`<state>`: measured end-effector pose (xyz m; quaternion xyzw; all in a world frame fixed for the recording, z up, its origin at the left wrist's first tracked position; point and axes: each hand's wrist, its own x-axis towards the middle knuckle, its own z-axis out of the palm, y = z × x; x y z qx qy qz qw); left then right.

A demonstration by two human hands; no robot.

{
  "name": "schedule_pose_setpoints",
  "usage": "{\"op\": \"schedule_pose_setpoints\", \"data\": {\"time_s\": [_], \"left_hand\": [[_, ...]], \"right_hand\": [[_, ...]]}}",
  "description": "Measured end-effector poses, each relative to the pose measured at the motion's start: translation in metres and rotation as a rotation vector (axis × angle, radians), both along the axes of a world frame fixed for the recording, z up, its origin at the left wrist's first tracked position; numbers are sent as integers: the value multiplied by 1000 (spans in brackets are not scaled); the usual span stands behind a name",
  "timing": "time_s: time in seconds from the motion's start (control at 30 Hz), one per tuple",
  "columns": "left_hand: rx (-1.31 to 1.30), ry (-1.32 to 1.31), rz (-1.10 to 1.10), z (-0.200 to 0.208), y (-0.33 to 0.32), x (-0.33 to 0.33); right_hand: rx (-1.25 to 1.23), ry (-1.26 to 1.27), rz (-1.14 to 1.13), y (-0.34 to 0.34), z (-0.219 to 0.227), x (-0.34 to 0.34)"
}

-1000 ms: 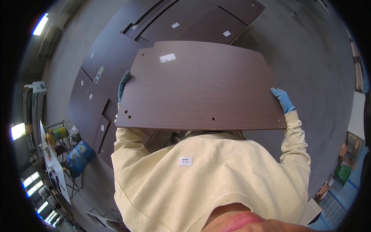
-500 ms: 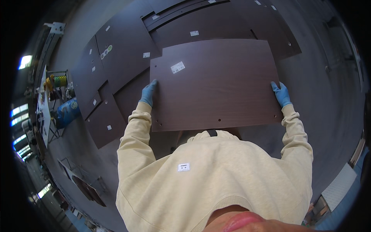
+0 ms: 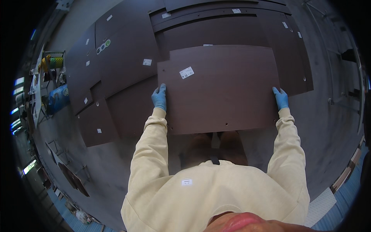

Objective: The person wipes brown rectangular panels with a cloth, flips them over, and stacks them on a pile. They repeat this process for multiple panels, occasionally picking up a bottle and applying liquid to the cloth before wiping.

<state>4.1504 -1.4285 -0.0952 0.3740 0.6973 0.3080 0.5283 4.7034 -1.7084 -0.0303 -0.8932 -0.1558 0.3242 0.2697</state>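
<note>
Between my two hands is a dark brown wooden panel with a white label, a notched far left corner and small holes along its near edge. My left hand, in a blue glove, grips its left edge with the thumb on top. On the opposite edge my right hand, also gloved in blue, is closed in the same way. The fingers under the panel are hidden. Beyond it lie several more brown panels, laid flat side by side and partly overlapping, with white labels on them.
A blue drum-like container stands at the left beside a rack with a yellow-green roll. Lower left, brown boards lean on a metal frame. Metal framing runs along the right. A pale perforated sheet lies lower right.
The held panel has moved away from my body, toward the laid-out panels, and my arms are stretched further. Both hands have kept their grip. The view has shifted somewhat.
</note>
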Motion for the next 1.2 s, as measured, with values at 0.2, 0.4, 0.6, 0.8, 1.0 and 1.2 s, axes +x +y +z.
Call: {"op": "schedule_pose_setpoints", "data": {"time_s": [0.2, 0.4, 0.6, 0.8, 1.0, 1.2], "left_hand": [[129, 153, -23, -40, 97, 76], [219, 361, -22, -75, 201, 113], [266, 362, 23, -109, 262, 143], [287, 447, -7, -136, 295, 146], [300, 783, -112, -128, 292, 172], [994, 280, 38, -64, 256, 170]], "right_hand": [[42, -158, 9, 129, -65, 93], [85, -249, 78, 260, -112, 139], [98, -291, 125, 344, -160, 168], [72, -362, 221, 385, -201, 181], [-39, -509, 223, 392, -214, 186], [161, -989, 656, 384, -184, 180]]}}
